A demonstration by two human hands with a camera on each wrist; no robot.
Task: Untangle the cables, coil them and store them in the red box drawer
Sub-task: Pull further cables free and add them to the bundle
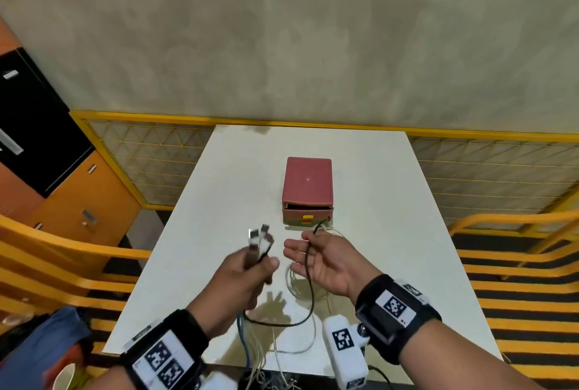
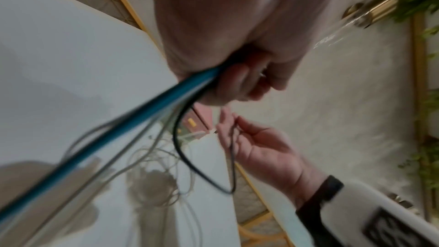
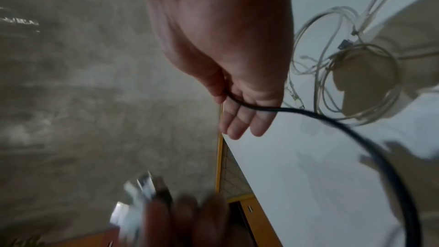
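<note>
White tabletop (image 1: 376,201) fills the middle of the head view, with yellow railings around it and a mottled beige wall beyond.

Nearest, blue and white cables (image 1: 250,345) trail over the table's near edge and rise to the left hand (image 1: 247,277). That hand is closed in a fist round a bundle of cable ends, and the metal plugs (image 1: 259,237) stick up above its knuckles (blurred, so I cannot count them).

A black cable (image 1: 308,289) leaves the fist, sags in a low loop above the table, and climbs to the right hand (image 1: 319,259). This hand is palm-up with fingers nearly straight; the right wrist view shows the cable lying across the fingers with the thumb pressing it, a light pinch, not a full grasp.

Under the right hand a loose coil of white cable (image 1: 300,283) lies on the table.

Farther back stands the red box (image 1: 307,183), its drawer (image 1: 307,212) pulled slightly open and facing the hands.

The black cable's length runs roughly left to right between the two hands, so separating it probably means drawing the right hand away from the fist. The right hand is nearer the drawer.
</note>
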